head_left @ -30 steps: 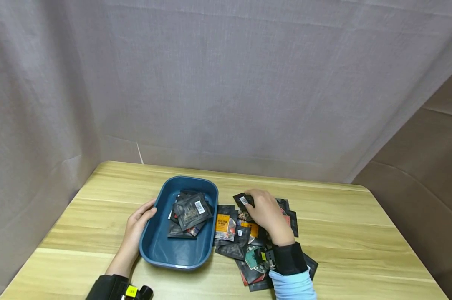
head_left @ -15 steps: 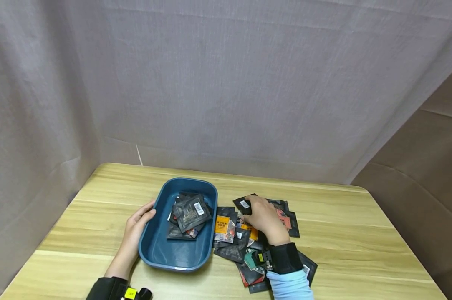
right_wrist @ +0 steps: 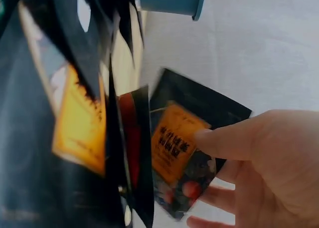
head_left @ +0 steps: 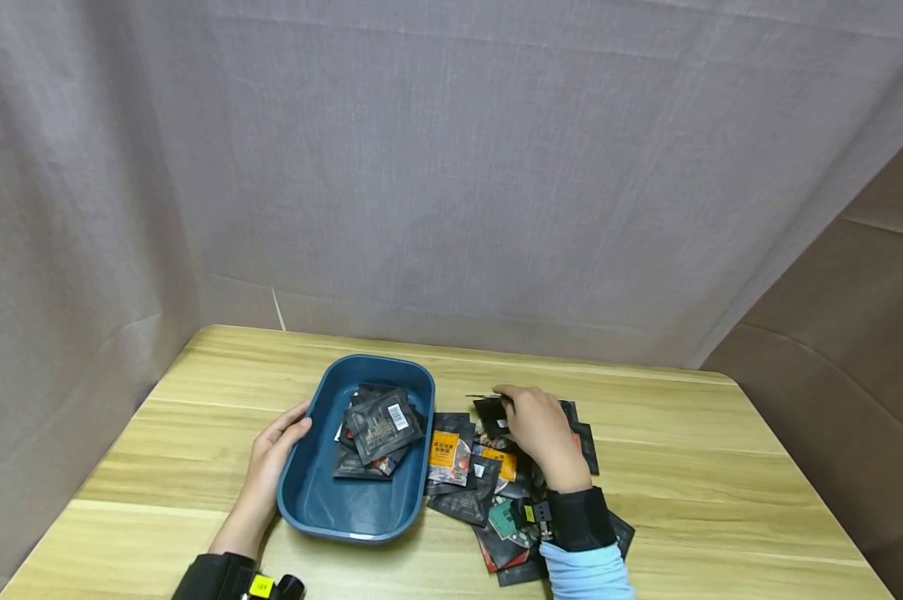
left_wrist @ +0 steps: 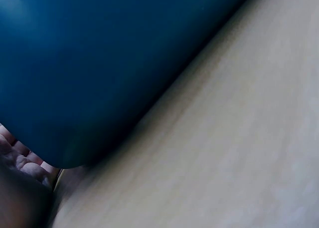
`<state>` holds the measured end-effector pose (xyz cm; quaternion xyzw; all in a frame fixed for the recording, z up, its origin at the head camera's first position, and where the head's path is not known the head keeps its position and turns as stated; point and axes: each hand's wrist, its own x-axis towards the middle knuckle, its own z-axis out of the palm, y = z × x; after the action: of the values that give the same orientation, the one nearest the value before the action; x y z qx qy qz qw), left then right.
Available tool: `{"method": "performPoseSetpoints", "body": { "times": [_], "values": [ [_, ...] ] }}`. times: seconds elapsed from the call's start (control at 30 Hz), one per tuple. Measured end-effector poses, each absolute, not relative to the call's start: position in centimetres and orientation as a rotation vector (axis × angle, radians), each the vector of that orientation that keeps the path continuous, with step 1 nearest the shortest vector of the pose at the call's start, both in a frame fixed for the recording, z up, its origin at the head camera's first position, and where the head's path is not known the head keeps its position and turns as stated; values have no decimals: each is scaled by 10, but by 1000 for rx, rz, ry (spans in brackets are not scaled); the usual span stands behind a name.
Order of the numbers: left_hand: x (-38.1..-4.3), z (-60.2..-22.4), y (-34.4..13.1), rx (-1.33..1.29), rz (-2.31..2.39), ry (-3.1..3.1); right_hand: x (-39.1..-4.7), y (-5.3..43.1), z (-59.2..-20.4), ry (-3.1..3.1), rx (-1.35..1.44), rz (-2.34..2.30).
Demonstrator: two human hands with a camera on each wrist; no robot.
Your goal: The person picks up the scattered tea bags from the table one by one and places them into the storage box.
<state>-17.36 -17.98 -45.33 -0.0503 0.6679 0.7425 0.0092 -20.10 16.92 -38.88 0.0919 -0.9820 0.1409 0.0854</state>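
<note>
My right hand [head_left: 541,429] pinches a black sachet [right_wrist: 179,143] between thumb and fingers, lifted over the pile's far side. Its front, with an orange label and a food picture, shows in the right wrist view; in the head view it is almost edge-on. Below lie several more overlapping black sachets [head_left: 462,496], some with orange, green or red labels. My left hand [head_left: 271,454] rests against the left outer wall of a blue plastic bin [head_left: 357,512], thumb and fingers near the rim. Several sachets [head_left: 383,421] lie inside the bin.
The bin stands on a light wooden table [head_left: 721,492], directly left of the loose sachets. Grey cloth [head_left: 451,183] hangs behind the table's far edge. A brown cloth panel [head_left: 864,333] stands at the right.
My right hand has raised the sachet off the pile, and it has tilted from nearly flat to edge-on in the head view. The left hand and bin stay put.
</note>
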Motion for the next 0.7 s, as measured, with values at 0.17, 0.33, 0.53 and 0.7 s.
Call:
{"method": "performPoseSetpoints", "body": {
  "times": [0.17,0.33,0.53,0.7],
  "values": [
    [-173,-453,-180,-155,2316,2090,-198,164,-384,-2828,326,381],
    [-175,-453,-177,-157,2335,2082,-193,156,-377,-2733,359,432],
    [-178,-454,-176,-153,2344,2069,-185,134,-368,-2648,531,467],
    [-179,-454,-175,-149,2335,2069,-175,110,-362,-2610,708,428]
  ]
}}
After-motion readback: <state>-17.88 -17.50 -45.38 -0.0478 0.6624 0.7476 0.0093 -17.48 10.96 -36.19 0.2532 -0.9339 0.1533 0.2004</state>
